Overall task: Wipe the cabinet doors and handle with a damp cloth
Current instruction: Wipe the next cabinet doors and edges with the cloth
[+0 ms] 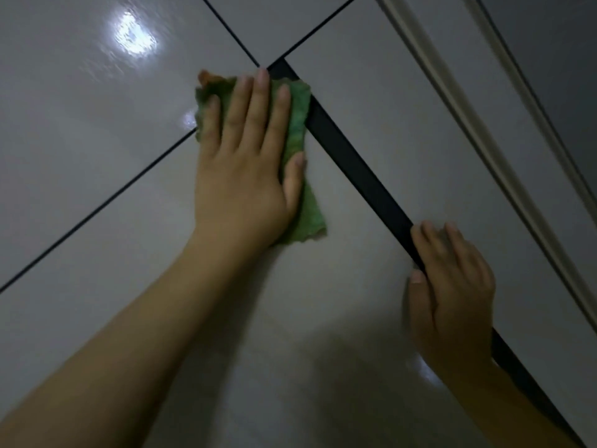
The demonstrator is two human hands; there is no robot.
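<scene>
Head view, tilted; glossy grey cabinet doors fill the frame.

Edges: the door [323, 318] under both hands is bounded on its right by a long black handle strip [355, 163] running diagonally from upper centre to lower right. A thin dark seam [97, 211] marks its upper-left edge against the neighbouring door [80, 124]. The seams meet at a cross just above the left hand's fingertips. Another door [436, 140] lies beyond the strip; a pale trim [452, 92] runs along the far right.

Open room: bare door face extends below and to the right of the cloth, up to the strip.

Cloth [300, 124]: green, with an orange corner showing at top left. It lies flat on the door near its upper corner, its right edge touching the strip and its left part overlapping the seam.

Left hand [245, 156]: fingers straight and slightly spread, palm pressing the cloth against the door; forearm extended from lower left.

Right hand [452, 286]: fingers curled over the strip lower down, thumb resting on the door face, gripping the strip's edge.
</scene>
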